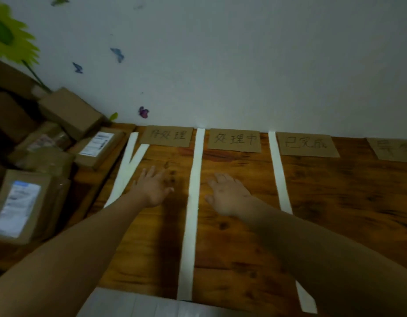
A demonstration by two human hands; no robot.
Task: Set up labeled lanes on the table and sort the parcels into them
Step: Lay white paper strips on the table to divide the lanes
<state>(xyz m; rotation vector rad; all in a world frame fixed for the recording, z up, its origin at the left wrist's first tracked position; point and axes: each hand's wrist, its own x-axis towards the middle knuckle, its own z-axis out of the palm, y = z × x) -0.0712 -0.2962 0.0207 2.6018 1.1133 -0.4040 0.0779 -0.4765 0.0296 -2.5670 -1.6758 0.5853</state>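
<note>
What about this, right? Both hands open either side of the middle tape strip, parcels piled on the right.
No: head view shows the parcels piled on the left. Left hand and right hand are open either side of the middle tape strip.

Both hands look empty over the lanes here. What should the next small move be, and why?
Probably the left hand reaching left to the parcels and taking the labelled box nearest the lanes. The white strips and cardboard labels are laid out, no parcel lies in the visible lanes, and both it and the right hand are open, holding nothing.
</note>
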